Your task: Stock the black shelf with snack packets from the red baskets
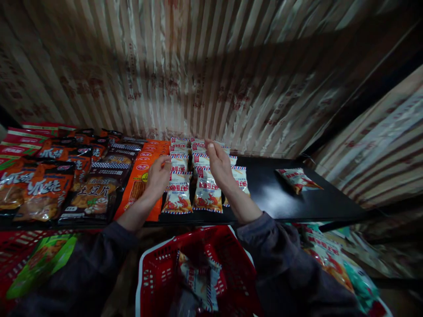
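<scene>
On a black shelf [264,193], several white snack bags [178,193] with red lettering and striped edges lie in columns. My left hand [157,176] is at the left side of these columns, its fingers slightly bent and pointing right, next to an orange packet [140,178]. Over the middle and right columns reaches my right hand [220,165], fingers stretched out toward the back and hiding parts of the bags below. Both hands look open, holding nothing; whether they touch the bags is hard to make out.
A single white bag [297,180] lies apart at the shelf's right. Black-and-orange snack packs [46,189] and dark potato-chip packs [94,193] fill the left. Below stands a red basket [155,264] with bags inside; a green pack [41,262] lies lower left.
</scene>
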Motion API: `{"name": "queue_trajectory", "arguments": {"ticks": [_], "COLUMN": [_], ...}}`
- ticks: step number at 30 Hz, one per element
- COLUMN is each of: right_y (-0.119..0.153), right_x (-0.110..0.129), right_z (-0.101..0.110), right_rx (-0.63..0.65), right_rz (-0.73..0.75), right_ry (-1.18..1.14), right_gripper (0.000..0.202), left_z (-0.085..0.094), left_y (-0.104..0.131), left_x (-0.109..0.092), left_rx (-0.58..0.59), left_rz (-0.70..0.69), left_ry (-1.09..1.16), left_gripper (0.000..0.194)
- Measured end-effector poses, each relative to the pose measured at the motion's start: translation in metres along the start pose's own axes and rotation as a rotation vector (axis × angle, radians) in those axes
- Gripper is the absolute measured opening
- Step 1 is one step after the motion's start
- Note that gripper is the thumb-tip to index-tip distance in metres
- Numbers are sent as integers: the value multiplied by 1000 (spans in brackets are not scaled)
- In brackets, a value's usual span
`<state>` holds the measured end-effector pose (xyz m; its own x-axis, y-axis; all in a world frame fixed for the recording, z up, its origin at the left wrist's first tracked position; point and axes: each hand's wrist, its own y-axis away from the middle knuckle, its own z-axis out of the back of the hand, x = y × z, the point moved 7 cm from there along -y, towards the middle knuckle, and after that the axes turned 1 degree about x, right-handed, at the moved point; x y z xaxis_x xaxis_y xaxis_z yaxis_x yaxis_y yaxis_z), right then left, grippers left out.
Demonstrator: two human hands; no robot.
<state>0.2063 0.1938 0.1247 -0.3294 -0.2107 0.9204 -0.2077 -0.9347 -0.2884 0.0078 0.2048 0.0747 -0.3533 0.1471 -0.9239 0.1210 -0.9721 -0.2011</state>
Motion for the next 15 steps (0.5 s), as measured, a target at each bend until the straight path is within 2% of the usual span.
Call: {"name": "queue_trajectory", "arguments": {"ticks": [2, 4, 6, 10, 15], "right_y": [28, 56, 80, 109, 107], "right_x": [2, -10, -26, -49, -52], "right_z": [25, 44, 54, 55, 50], "right_rx": [-124, -218, -255, -184, -92], "right_rz": [114, 91, 35, -68, -115], "right_ry": [40, 61, 99, 118, 134], "right_gripper": [45, 46, 47, 49, 51], "left_z": [-12, -30, -50, -84, -104], "left_y": [20, 37, 53, 78, 86], "left_x": [-9, -17, -23, -32, -31], "left_rx": [50, 124, 195, 291, 315], "left_rz": [-8, 2, 14, -6, 26], "left_ry": [25, 32, 17, -49, -142], "left_gripper": [27, 28, 30, 40, 53]}}
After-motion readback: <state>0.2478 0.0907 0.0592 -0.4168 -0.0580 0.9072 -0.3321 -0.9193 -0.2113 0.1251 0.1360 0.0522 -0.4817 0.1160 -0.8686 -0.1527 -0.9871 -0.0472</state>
